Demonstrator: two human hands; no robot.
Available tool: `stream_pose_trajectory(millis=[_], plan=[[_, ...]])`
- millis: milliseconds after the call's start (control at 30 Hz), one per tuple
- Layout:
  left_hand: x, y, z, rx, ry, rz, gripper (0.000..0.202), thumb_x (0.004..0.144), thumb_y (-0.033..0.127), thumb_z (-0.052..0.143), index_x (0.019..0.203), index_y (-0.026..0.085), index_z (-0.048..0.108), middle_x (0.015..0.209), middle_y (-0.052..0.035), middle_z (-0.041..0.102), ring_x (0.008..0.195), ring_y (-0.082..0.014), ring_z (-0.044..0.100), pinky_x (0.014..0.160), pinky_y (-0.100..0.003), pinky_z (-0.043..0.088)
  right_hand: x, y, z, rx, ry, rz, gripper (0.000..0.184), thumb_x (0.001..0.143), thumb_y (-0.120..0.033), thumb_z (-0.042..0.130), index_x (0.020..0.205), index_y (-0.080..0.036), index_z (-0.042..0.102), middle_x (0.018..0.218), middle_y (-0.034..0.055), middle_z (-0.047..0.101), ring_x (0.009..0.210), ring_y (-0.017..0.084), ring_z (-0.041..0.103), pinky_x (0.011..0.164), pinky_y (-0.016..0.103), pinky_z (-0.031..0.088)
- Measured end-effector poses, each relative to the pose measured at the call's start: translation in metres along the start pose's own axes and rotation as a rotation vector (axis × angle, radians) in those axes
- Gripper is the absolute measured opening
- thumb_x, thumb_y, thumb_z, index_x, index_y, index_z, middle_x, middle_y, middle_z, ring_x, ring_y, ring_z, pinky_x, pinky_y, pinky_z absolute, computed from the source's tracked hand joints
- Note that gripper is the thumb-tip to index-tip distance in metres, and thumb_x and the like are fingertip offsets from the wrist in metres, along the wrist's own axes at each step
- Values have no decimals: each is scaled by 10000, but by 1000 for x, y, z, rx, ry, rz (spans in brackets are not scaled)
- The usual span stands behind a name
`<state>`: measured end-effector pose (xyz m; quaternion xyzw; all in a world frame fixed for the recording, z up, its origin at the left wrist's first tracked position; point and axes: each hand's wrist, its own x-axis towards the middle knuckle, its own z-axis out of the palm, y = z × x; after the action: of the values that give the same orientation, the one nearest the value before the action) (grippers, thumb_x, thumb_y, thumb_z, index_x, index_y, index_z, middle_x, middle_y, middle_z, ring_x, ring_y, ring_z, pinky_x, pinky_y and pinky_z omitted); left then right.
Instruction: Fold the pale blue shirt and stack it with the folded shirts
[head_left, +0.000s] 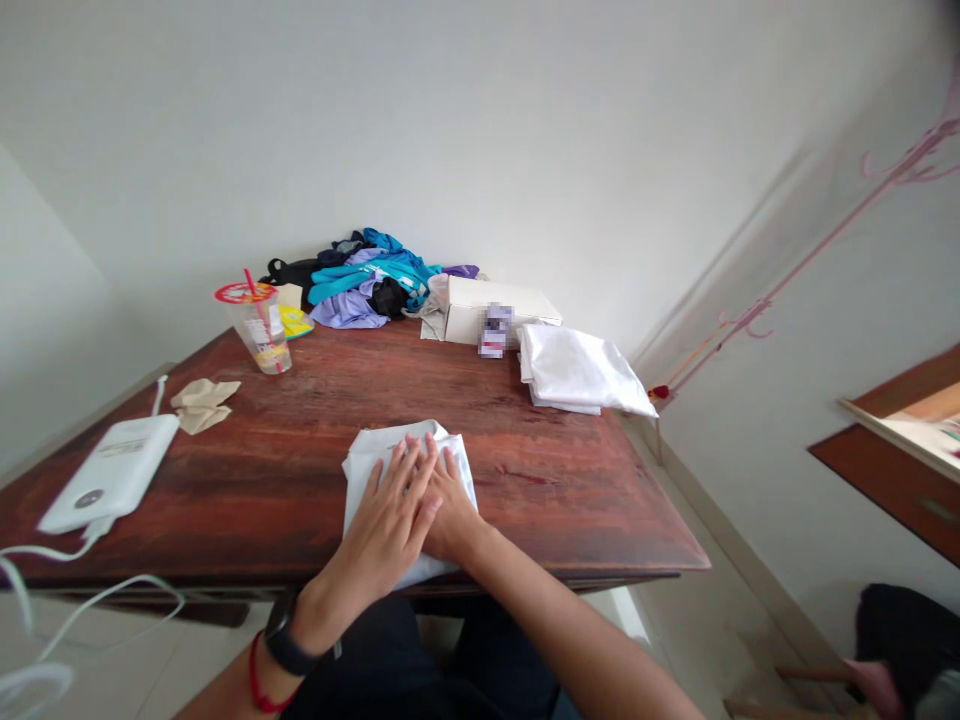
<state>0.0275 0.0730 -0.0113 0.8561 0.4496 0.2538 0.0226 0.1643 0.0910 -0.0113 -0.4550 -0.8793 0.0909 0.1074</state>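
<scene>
A folded piece of white cloth [360,480] lies flat near the front edge of the wooden table [540,490]. On top of it rests my left hand [394,500], its fingers stretched out and partly over my right hand. My right hand [450,515] is also pressed flat on the cloth, fingers pointing away from me and some of them hidden under the left. Neither hand grips anything.
At the back stand a heap of clothes [375,280] and a white box [502,300]. Folded white fabric [581,365] overhangs the right edge. On the left are a plastic cup [262,335], crumpled brown paper [202,403] and a white power bank [112,470] with a cable.
</scene>
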Motion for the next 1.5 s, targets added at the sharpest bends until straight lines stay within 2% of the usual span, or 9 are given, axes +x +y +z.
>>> stream_pose_trajectory(millis=[133, 367, 500, 600, 733, 833, 900, 1267, 1500], plan=[[-3, -15, 12, -33, -38, -18, 554, 1093, 384, 357, 1635, 299, 277, 1706, -110, 226, 1562, -369, 223, 1208, -650, 261, 6, 4, 9, -58, -35, 35, 788, 1024, -452, 457, 1669, -255, 49, 1727, 71, -58, 1574, 392, -122, 1207, 739, 88], [-8, -18, 19, -130, 44, -128, 689, 1095, 429, 337, 1670, 265, -5, 1720, -118, 168, 1586, -332, 130, 1239, -607, 249, 8, 6, 9, 35, -9, 57, 866, 985, -367, 501, 1660, -285, -35, 1724, 51, -36, 1585, 367, -71, 1217, 726, 87], [-10, -24, 28, -104, 70, -188, 635, 1108, 343, 265, 1668, 276, -25, 1711, -90, 220, 1581, -274, 186, 1254, -547, 265, 8, 7, 6, 94, -12, 58, 797, 1005, -360, 460, 1665, -269, 22, 1724, 31, 25, 1588, 365, -33, 1222, 720, 85], [-13, -31, 34, -47, 98, -198, 629, 1105, 342, 249, 1670, 259, -15, 1712, -104, 210, 1573, -283, 218, 1238, -551, 296, 8, 8, 4, 126, 26, 149, 685, 1042, -342, 378, 1664, -201, 128, 1721, 41, 74, 1597, 325, 22, 1255, 646, 108], [-17, -41, 38, 70, 79, -125, 615, 1085, 305, 286, 1672, 225, 121, 1707, -139, 205, 1563, -340, 233, 1201, -581, 333, 4, 11, 6, 107, 77, 281, 625, 1063, -362, 335, 1644, -152, 239, 1718, 30, 91, 1595, 338, 33, 1268, 602, 125], [-16, -43, 37, 144, 44, -91, 581, 1055, 268, 318, 1631, 191, 313, 1698, -166, 219, 1543, -389, 268, 1170, -594, 359, 1, 15, 9, 88, 74, 293, 636, 1059, -395, 355, 1644, -171, 243, 1717, 23, 101, 1591, 357, 57, 1261, 610, 141], [-14, -44, 36, 177, 32, -89, 576, 1044, 263, 327, 1610, 166, 364, 1685, -183, 250, 1527, -405, 299, 1157, -598, 370, 0, 17, 11, 72, 78, 292, 644, 1054, -393, 371, 1644, -171, 240, 1716, 35, 105, 1590, 358, 68, 1255, 616, 155], [-9, -45, 33, 263, 1, -64, 572, 1034, 275, 317, 1574, 125, 434, 1659, -210, 304, 1491, -408, 373, 1144, -588, 384, 2, 18, 15, 49, 108, 316, 683, 1042, -392, 379, 1645, -122, 204, 1714, 68, 55, 1593, 329, 87, 1259, 584, 176], [7, -50, 29, 296, -118, -103, 571, 1012, 301, 384, 1553, 141, 472, 1616, -214, 393, 1476, -403, 397, 1138, -628, 381, 2, 16, 17, 70, 159, 404, 718, 1032, -446, 431, 1646, -135, 226, 1709, 148, 47, 1588, 338, 110, 1256, 563, 164]])
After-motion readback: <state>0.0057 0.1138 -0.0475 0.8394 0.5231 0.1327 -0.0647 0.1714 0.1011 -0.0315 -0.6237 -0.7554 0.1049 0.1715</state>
